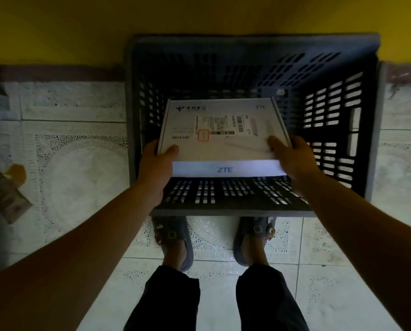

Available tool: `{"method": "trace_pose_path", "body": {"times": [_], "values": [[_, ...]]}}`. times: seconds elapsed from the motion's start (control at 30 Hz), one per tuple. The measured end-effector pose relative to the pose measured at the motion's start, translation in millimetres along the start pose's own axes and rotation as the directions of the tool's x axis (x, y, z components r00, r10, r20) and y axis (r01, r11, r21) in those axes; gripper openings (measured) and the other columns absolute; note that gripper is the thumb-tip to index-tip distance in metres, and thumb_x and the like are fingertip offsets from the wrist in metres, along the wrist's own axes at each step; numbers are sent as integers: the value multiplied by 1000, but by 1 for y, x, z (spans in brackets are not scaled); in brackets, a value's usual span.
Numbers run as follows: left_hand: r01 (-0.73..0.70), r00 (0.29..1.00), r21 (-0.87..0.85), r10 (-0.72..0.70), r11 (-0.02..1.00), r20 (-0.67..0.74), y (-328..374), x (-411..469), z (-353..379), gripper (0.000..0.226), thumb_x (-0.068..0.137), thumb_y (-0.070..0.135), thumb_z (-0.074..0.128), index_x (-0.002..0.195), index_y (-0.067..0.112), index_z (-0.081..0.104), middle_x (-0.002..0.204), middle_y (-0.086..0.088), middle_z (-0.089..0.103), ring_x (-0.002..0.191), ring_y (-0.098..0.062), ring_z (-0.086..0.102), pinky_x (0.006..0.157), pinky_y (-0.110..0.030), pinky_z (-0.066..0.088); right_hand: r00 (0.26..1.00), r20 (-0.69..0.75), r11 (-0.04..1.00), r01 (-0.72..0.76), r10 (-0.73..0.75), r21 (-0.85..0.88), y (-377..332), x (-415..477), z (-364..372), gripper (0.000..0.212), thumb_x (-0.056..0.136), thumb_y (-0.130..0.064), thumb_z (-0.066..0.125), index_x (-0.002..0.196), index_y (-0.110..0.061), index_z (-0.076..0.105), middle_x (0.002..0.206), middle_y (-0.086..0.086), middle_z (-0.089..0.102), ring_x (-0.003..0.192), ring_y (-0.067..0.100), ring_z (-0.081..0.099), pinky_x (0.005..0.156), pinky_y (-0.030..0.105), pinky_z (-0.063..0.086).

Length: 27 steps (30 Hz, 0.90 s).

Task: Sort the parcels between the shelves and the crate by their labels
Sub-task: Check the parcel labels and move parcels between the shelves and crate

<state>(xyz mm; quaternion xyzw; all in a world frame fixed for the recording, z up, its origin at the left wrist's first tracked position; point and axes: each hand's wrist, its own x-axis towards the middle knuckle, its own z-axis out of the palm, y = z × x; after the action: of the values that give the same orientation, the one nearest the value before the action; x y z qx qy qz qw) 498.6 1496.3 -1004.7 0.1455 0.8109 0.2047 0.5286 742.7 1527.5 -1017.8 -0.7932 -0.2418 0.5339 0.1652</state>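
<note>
Floor [80, 175]: pale patterned tiles, meeting a yellow wall [56, 27] at the far side.

Crate [129, 115]: dark slotted plastic, standing on the floor against the wall, open top toward the camera. Little of its bottom shows.

Parcel [223, 149]: flat white ZTE carton marked WiFi6, held level over the crate's opening, nearer the front wall than the back. How deep it sits below the rim cannot be told.

Left hand [155, 163]: grips the carton's near left corner, thumb curled over the top face, fingers hidden beneath.

Right hand [293, 158]: grips the near right corner likewise, thumb on top, fingers hidden under the edge.

Slippers [173, 237]: grey pair, toes just short of the crate's front wall.

Packet [6, 194]: brownish, lying on the tiles well to the left (contents unreadable).

Shipping label [223, 125]: white with barcodes, stuck on the carton's top face, print too small to read.

Red-outlined square [203, 135]: at the label's lower left.

Step in hand, by judgement: placing this parcel into the crate, or checking its label over it. The next move calls for lowering it flat and releasing both corners together, clear of the slotted walls.
</note>
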Motion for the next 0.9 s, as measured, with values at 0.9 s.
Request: {"method": "trace_pose_path", "body": {"times": [0.9], "values": [[-84,996,745,29,662,86,-37,120,69,77,97,19,47,155,20,-3,162,-7,-9,148,-32,2,119,-42,16,997,-25,982,-79,76,-171,44,125,77,51,87,-7,66,134,-22,51,132,5,58,122,27,55,97,38,50]]}}
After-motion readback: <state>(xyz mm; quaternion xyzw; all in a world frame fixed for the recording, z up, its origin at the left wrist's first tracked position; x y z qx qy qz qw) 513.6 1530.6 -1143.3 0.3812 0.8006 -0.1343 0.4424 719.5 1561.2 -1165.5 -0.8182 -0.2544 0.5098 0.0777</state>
